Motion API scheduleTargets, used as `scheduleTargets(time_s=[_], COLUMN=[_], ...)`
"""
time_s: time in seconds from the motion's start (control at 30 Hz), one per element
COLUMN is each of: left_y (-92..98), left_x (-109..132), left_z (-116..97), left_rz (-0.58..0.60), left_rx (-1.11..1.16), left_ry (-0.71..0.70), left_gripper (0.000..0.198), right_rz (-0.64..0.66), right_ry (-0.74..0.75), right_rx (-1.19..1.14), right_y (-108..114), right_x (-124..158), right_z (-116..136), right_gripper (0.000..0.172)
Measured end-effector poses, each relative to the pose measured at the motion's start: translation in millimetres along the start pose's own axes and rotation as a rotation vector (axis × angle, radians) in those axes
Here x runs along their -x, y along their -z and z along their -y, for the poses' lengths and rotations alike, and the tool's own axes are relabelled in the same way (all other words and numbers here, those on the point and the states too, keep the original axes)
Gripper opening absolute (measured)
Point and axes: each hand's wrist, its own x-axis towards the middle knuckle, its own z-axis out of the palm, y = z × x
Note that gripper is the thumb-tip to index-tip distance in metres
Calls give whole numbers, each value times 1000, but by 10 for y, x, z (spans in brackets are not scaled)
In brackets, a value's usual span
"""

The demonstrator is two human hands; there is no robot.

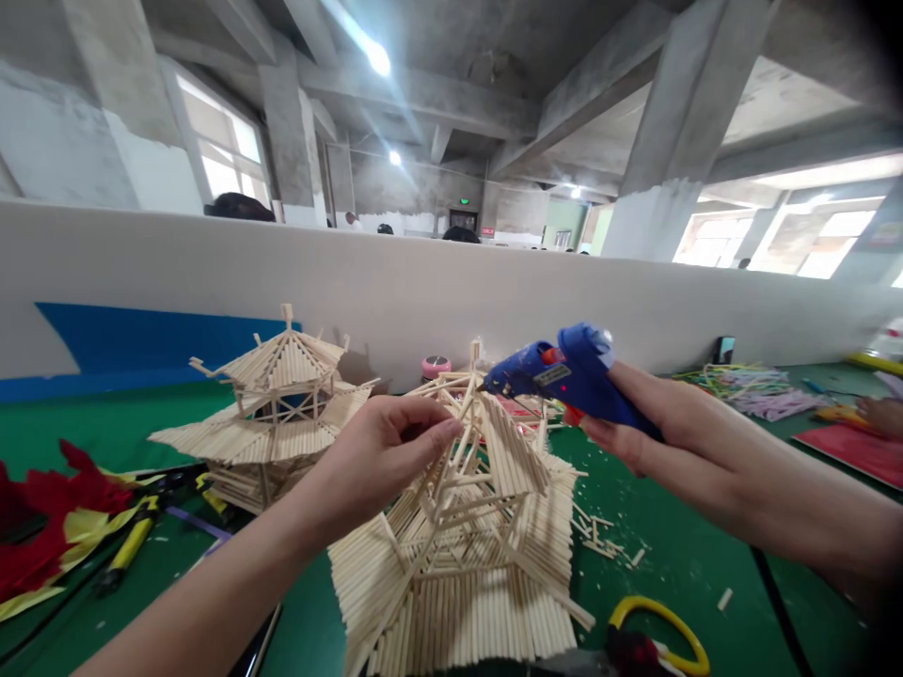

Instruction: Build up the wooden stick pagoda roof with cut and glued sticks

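Observation:
A pagoda-like model of thin wooden sticks (466, 621) stands in front of me, its upper roof partly open framework with one slatted panel. My right hand (627, 423) is wrapped round a blue glue gun (585, 376), whose nozzle points left at the peak of the model. At the left side of that peak is my left hand (399, 447), thumb and fingers pinched close together; anything between the fingertips is too small to make out. A second stick pagoda (282, 414), with slatted roofs on two levels, stands behind to the left.
Yellow-handled scissors (659, 630) lie at the front right, near cut stick pieces (599, 536). Red cloth (56, 508) and a yellow-handled tool (134, 545) lie left. Coloured strips (762, 390) are at the back right. Another person's hand (881, 414) is at the right edge. A white partition (423, 291) stands behind.

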Motion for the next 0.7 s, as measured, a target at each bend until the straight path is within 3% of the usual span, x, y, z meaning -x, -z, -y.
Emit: scheduleTargets(time_s=[0.33,0.7], left_y=[18,22], left_x=[-22,-39], left_z=[-5,9], left_rz=[36,34], left_rx=[28,40], left_ry=[-15,-30], left_gripper=[22,21], right_rz=[75,59], right_ry=[54,59], right_rx=[43,113], right_y=[168,210], right_x=[-46,-116], right_z=[90,121], right_gripper=[24,29])
